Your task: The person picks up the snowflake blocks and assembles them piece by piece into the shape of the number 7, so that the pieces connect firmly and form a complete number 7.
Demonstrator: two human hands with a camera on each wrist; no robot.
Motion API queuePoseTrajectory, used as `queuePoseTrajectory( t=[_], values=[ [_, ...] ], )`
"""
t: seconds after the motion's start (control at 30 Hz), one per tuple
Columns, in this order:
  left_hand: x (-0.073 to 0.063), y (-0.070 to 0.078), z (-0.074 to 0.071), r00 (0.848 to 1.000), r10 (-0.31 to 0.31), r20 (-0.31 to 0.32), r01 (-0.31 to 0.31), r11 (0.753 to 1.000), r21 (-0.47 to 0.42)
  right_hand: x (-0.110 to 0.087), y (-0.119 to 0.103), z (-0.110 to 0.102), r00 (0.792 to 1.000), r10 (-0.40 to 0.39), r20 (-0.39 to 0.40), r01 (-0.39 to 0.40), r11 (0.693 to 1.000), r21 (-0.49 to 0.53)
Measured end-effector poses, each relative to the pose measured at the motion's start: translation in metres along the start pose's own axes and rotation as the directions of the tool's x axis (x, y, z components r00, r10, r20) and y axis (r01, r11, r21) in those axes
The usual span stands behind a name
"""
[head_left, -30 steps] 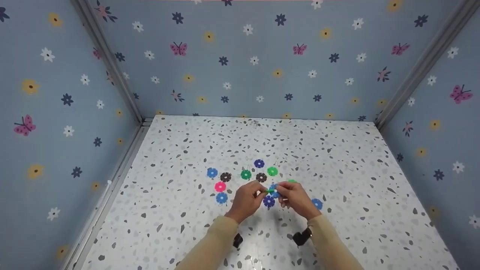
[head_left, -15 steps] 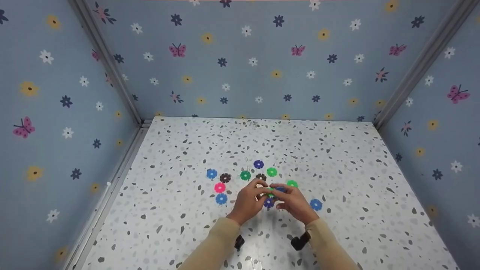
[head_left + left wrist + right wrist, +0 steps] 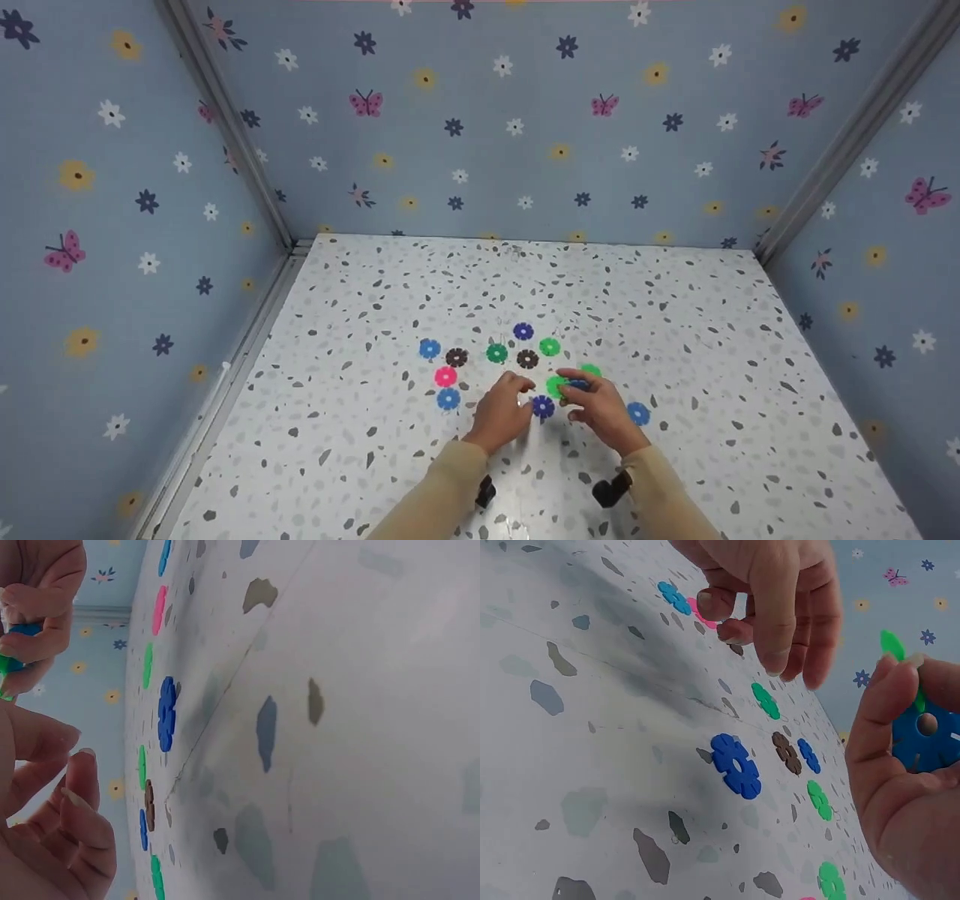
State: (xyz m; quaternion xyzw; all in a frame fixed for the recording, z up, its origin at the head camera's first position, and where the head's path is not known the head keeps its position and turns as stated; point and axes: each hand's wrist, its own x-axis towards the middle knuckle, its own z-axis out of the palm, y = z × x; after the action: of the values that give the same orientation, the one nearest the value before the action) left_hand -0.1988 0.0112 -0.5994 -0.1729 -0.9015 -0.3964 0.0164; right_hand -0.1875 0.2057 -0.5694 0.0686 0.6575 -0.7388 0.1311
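Observation:
My right hand (image 3: 606, 412) pinches a blue notched plastic disc (image 3: 922, 750) that has a bright green notched disc (image 3: 890, 645) slotted into it, the two standing crosswise. Just left of that pair, my left hand (image 3: 502, 412) holds nothing, its fingers loosely bent, as the left wrist view also shows. Between the hands a dark blue notched disc (image 3: 543, 407) lies flat on the table. Beyond the fingers lie a brown disc (image 3: 527, 359), a dark green disc (image 3: 496, 352) and a light green disc (image 3: 550, 346).
On the speckled white table (image 3: 360, 465), a pink disc (image 3: 445, 376) lies among blue and brown discs on the left. A blue disc (image 3: 638, 413) is right of my right hand, and a green disc (image 3: 591, 371) lies behind it. Flowered panels (image 3: 480, 150) enclose the table.
My left hand has let go of the green disc and drawn back to the left. The joined green and blue discs stay in my right hand, which has turned them slightly.

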Motion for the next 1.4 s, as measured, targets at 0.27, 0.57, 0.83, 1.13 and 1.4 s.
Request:
queuePoseTrajectory(
  t=[0.27,0.57,0.83,1.13,1.4],
  values=[
    [0.006,0.002,0.012,0.994,-0.073,0.077,0.067,0.995,0.078,0.001,-0.001,-0.005,0.999,-0.001,-0.034,0.002,1.000,0.020],
    [0.014,0.004,0.021,0.991,-0.086,0.101,0.070,0.985,0.156,-0.001,-0.002,-0.008,0.999,-0.026,-0.026,0.026,0.999,0.029],
    [0.012,0.004,0.023,0.990,-0.090,0.111,0.067,0.978,0.197,-0.003,-0.002,-0.007,0.999,-0.035,-0.003,0.035,0.999,0.036],
    [0.015,0.006,0.020,0.985,-0.096,0.144,0.070,0.981,0.179,-0.001,-0.002,-0.007,0.997,-0.035,-0.062,0.042,0.993,0.114],
    [0.013,0.003,0.021,0.983,-0.096,0.158,0.076,0.989,0.125,-0.001,-0.001,-0.008,0.980,-0.066,-0.189,0.136,0.912,0.386]
  ],
)
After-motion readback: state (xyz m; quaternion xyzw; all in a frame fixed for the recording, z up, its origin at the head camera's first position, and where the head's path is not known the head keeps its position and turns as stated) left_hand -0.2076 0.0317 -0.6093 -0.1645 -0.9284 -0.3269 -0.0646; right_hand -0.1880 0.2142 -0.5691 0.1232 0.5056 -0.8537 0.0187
